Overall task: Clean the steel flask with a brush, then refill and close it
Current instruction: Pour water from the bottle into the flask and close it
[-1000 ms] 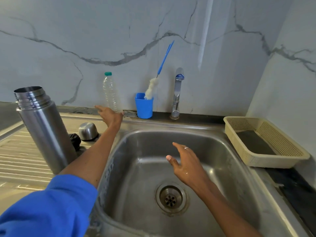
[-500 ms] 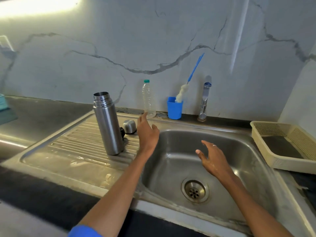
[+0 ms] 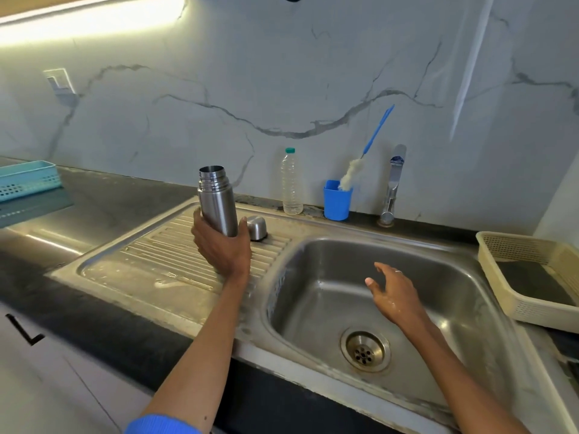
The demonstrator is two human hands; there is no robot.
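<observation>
The open steel flask (image 3: 217, 199) stands upright over the ribbed drainboard (image 3: 163, 255), and my left hand (image 3: 221, 245) is wrapped around its lower half. Its steel cap (image 3: 257, 227) lies just right of it on the drainboard. My right hand (image 3: 394, 294) hovers wet over the sink basin (image 3: 313, 296), fingers apart, holding nothing. A blue-handled bottle brush (image 3: 363, 161) with a white head leans in a blue cup (image 3: 336, 200) by the wall. A clear plastic water bottle (image 3: 292, 182) with a green cap stands left of the cup.
The tap (image 3: 391, 186) rises behind the basin, the drain (image 3: 365, 352) sits low in it. A beige basket (image 3: 529, 274) rests on the right counter. A light blue tray (image 3: 26, 178) is at the far left on the dark counter (image 3: 103, 195).
My left hand has swung left from near the plastic bottle and closed on the flask. The view has pulled back and up; my right hand stays over the basin.
</observation>
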